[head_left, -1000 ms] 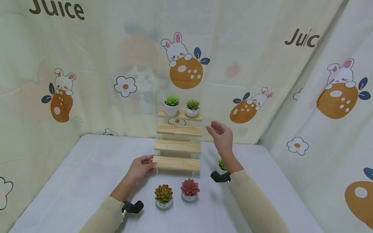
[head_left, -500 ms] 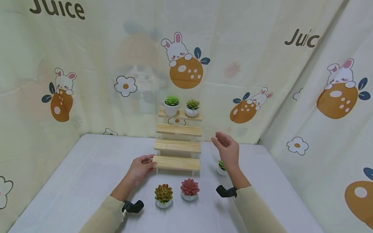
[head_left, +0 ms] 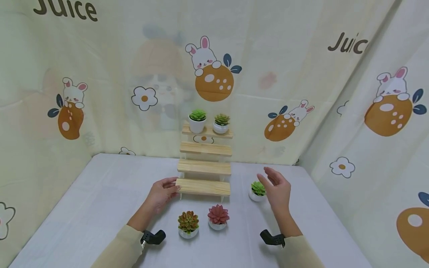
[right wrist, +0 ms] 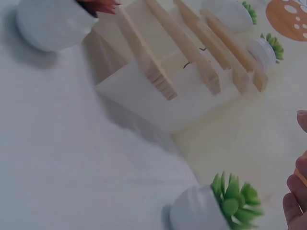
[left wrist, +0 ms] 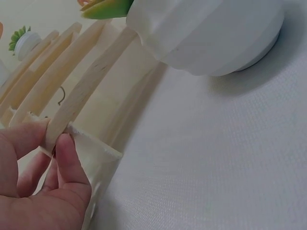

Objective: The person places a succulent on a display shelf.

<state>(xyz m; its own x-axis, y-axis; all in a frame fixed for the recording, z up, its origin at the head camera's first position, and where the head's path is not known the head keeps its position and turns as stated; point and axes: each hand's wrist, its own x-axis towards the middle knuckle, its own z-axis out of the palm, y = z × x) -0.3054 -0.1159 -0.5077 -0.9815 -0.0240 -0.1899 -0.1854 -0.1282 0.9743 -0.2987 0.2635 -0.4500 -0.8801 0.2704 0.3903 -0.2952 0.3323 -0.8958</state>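
Observation:
A tiered wooden shelf stand [head_left: 203, 187] stands at the middle of the table. My left hand [head_left: 162, 193] pinches the left end of its lowest board between thumb and fingers; the left wrist view shows this grip on the board [left wrist: 81, 91]. On the right, my right hand [head_left: 279, 190] hovers with relaxed fingers and holds nothing. It is close beside a green succulent in a white pot [head_left: 257, 190], overlapping it slightly in the head view. In the right wrist view that green succulent [right wrist: 235, 201] sits at the bottom, with fingertips [right wrist: 300, 187] at the right edge.
Two potted green succulents, one left [head_left: 197, 121] and one right [head_left: 221, 123], stand on the top board. In front of the stand are a brown-green succulent [head_left: 188, 224] and a red one [head_left: 218, 216]. A printed curtain [head_left: 110, 74] hangs behind the white table [head_left: 110, 193].
My right hand has come down and to the right, from beside the upper boards to the green succulent on the table, which now shows more. The left hand stays on the lowest board.

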